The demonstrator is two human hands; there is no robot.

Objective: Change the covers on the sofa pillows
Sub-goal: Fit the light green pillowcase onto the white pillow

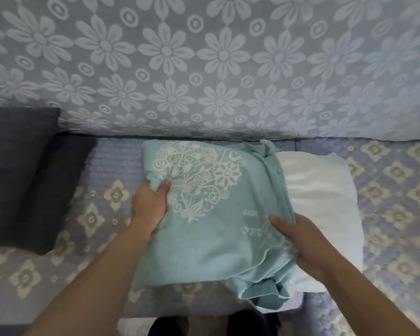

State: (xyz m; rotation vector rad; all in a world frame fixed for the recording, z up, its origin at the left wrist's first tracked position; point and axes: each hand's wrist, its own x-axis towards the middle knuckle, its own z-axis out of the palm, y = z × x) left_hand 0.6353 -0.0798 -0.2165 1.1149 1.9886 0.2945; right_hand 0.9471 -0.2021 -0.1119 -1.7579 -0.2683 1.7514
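Pillow (325,190), white and bare on its right half, lies on the sofa seat (386,180) with a teal cover (204,214) over its left half. From the head camera, the cover's open edge is bunched in folds running from the seat's back down to just left of the right hand (301,241). That hand's grip is closed on the bunched edge, thumb on top of the cloth and fingers curled under it, with the bare pillow just right of it. The left hand (150,202) has its grip pinched on the cover's far left edge, fingers tucked into a fold of cloth. Between the two hands sits the cover's white heart-shaped floral print (194,180). Well to the left of the left hand a dark grey cushion (22,178) leans at the sofa back (204,69), which wears a blue flower-patterned throw.
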